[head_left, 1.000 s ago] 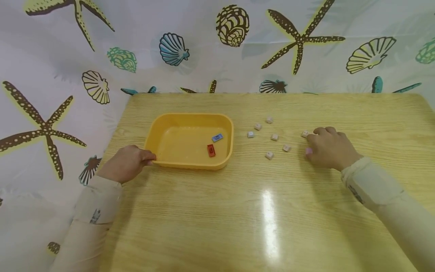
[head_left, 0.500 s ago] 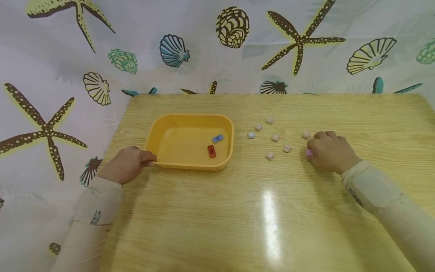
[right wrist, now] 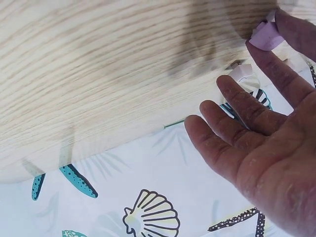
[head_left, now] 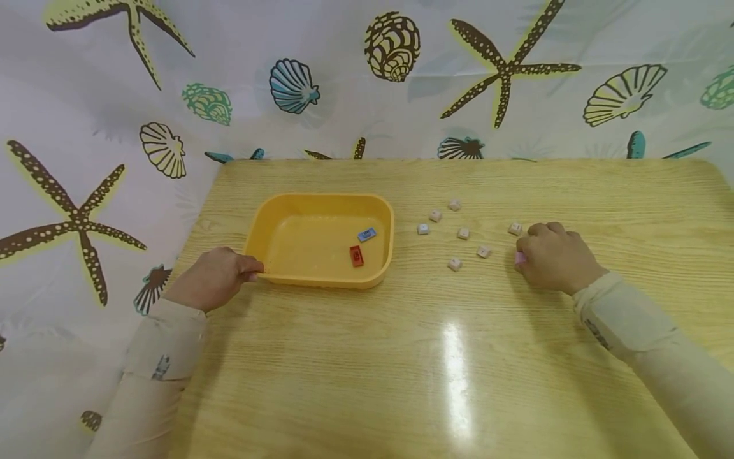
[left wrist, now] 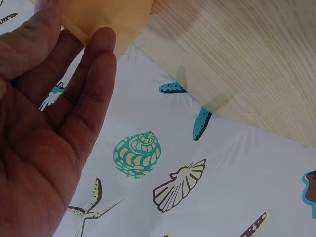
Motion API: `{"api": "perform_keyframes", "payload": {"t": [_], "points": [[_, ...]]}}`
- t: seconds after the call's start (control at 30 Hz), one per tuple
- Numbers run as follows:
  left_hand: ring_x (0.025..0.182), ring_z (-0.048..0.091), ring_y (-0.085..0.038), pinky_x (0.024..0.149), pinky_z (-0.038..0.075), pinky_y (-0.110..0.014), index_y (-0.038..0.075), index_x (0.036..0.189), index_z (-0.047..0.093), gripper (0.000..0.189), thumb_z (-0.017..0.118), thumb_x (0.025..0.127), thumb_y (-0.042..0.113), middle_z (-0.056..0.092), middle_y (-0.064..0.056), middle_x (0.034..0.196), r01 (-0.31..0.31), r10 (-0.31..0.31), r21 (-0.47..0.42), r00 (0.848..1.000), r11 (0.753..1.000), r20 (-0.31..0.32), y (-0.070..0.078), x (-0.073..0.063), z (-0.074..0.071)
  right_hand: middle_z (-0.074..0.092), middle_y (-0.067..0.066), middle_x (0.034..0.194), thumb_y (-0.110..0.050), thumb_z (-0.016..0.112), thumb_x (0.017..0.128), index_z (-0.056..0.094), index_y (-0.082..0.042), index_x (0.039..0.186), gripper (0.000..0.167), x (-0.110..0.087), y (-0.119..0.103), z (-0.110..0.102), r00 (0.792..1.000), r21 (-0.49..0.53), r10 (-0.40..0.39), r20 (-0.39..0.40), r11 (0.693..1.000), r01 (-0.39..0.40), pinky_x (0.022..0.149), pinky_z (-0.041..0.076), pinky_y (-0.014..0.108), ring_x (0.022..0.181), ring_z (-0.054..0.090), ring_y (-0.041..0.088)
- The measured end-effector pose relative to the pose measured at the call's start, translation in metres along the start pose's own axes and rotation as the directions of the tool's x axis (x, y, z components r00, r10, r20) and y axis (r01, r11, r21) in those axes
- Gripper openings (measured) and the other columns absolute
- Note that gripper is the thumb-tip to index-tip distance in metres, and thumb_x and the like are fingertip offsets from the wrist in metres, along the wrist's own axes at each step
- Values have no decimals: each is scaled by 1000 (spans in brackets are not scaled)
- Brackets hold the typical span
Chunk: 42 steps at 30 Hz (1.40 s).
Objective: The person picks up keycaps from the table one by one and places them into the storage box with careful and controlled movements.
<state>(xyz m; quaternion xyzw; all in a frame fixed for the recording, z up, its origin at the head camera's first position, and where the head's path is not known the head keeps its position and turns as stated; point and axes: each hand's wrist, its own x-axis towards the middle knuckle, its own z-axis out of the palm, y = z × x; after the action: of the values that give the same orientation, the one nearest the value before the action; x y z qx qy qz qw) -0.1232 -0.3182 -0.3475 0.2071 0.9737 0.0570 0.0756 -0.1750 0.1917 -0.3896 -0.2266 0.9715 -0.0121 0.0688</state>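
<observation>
At the left of the table, my left hand [head_left: 215,275] pinches the near-left rim of a yellow plastic tray [head_left: 321,279]. The tray's corner also shows in the left wrist view, between thumb and fingers. A blue keycap [head_left: 367,234] and a red keycap [head_left: 357,256] lie in the tray's right half. My right hand [head_left: 559,258] holds a small pink keycap [right wrist: 266,36] between thumb and index finger, low over the table, the other fingers loosely extended. Just beyond its fingertips lies a whitish keycap [head_left: 515,228].
Between tray and right hand, several pale keycaps [head_left: 463,233] are scattered on the wood-grain table [head_left: 367,357], with one bluish-white keycap [head_left: 423,229] nearest the tray. A curtain [head_left: 344,38] printed with shells and starfish hangs along the back and left edges.
The right hand has drawn back slightly toward the person with the pink keycap, showing more of the whitish keycap beside it. The left hand and tray stay put.
</observation>
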Motion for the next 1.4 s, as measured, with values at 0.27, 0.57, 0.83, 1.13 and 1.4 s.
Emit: {"api": "perform_keyframes", "payload": {"t": [0.27,0.57,0.83,1.13,1.4], "points": [[74,65,-17,74,57,-40,10,101,75,17,68,86,13,76,-5,94,-23,23,7,1000,1000,-3,-2,-1,-2,65,22,98,-14,55,86,67,-7,78,16,4,-8,-6,1000,-7,-14,-17,1000,14,67,51,60,95,59,48],[72,64,-15,72,57,-38,10,101,75,17,68,86,13,75,-4,92,-29,29,2,1000,1000,-10,-1,-2,-1,62,27,111,-16,63,84,68,-5,82,12,23,-34,-28,997,-16,-68,-40,998,68,73,52,62,107,55,50],[68,60,-13,69,56,-36,10,97,75,14,68,85,14,75,-3,88,-45,45,-10,999,999,-20,-1,-1,-1,61,27,118,-17,64,85,67,-3,83,15,46,-67,-48,989,-53,-128,-71,991,124,76,53,60,110,55,48],[67,61,-12,66,55,-34,9,96,75,13,68,86,12,75,-4,87,-59,59,-7,998,998,-28,-3,0,0,58,24,126,-25,67,86,68,-5,91,21,81,-114,-64,969,-90,-220,-117,974,210,84,53,57,118,52,44],[68,64,-14,66,56,-34,8,95,75,12,69,85,12,75,-5,88,-60,59,-3,998,998,-37,-4,0,0,57,21,129,-24,60,90,69,-7,103,23,103,-150,-67,959,-86,-271,-83,961,264,88,52,55,120,52,41]]}}
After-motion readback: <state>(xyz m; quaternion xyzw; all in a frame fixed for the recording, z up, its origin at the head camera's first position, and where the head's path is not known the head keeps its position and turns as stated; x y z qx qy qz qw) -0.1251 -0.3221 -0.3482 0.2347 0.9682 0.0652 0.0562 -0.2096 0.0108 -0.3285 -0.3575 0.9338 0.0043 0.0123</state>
